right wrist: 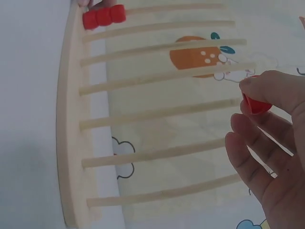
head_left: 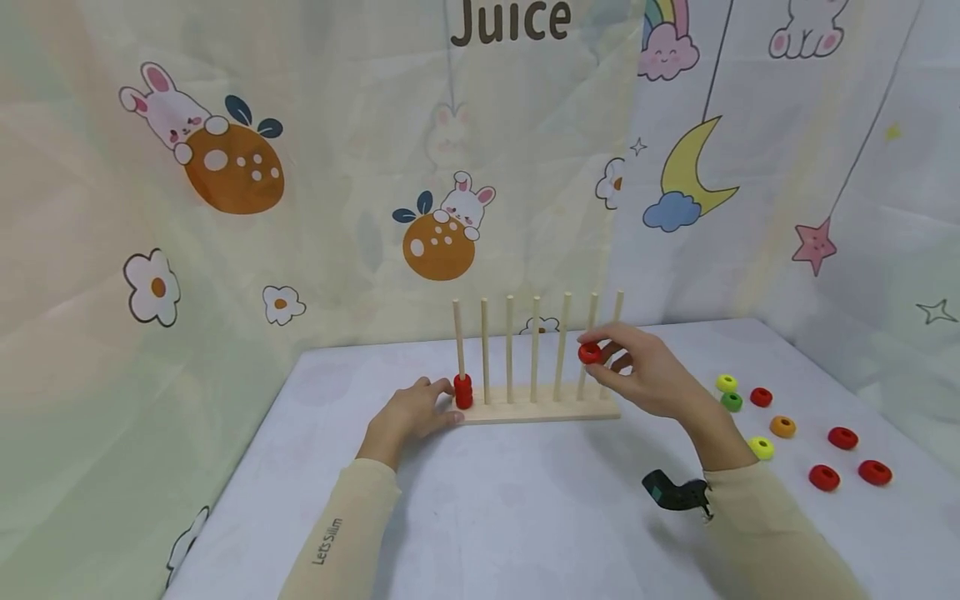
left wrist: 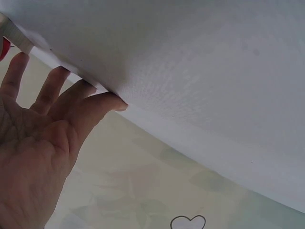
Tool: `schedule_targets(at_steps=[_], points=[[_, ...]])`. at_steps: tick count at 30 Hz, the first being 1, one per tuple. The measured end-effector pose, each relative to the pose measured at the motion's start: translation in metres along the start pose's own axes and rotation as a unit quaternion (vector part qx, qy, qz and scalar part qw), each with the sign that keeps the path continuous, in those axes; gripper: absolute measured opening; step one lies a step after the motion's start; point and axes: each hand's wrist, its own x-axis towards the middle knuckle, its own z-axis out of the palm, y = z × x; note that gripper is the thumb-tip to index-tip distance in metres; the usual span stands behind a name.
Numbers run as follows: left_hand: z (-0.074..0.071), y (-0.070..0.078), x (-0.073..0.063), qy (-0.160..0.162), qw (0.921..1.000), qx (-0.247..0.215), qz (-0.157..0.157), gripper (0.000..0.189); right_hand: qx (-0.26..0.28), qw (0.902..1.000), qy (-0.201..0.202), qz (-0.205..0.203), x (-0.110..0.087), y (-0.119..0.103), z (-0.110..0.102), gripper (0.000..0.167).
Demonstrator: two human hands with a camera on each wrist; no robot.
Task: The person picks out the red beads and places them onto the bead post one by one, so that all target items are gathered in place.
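A wooden peg rack [head_left: 540,412] with several upright dowels stands on the table. Three red beads [right wrist: 104,17] are stacked at the bottom of its leftmost dowel. My left hand [head_left: 411,412] rests at the left end of the base, its fingers spread and fairly straight; in the left wrist view its fingertips [left wrist: 116,101] are down at the tabletop. Beside the upper part of the right-hand dowels, my right hand [head_left: 637,367] pinches another red bead [head_left: 589,353] between thumb and fingers. That bead [right wrist: 258,102] is off the dowels, its hole visible in the head view.
On the right of the table lie loose beads: several red ones [head_left: 843,437], two yellow ones [head_left: 726,383], a green one [head_left: 731,402] and an orange one [head_left: 783,427]. A black strap-like piece [head_left: 675,492] hangs by the right sleeve. A printed curtain [head_left: 360,275] rises behind the table.
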Motion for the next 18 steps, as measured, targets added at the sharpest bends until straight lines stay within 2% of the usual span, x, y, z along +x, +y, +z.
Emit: schedule_targets(at_steps=[9, 18], points=[[-0.001, 0.002, -0.001, 0.000, 1.0000, -0.002, -0.006, 0.054, 0.023, 0.9997, 0.001, -0.011, 0.027, -0.015, 0.012, 0.041], [0.001, 0.002, -0.001, -0.002, 0.9999, -0.003, -0.012, 0.056, 0.047, 0.9980, -0.003, -0.042, 0.048, -0.030, 0.025, 0.038]])
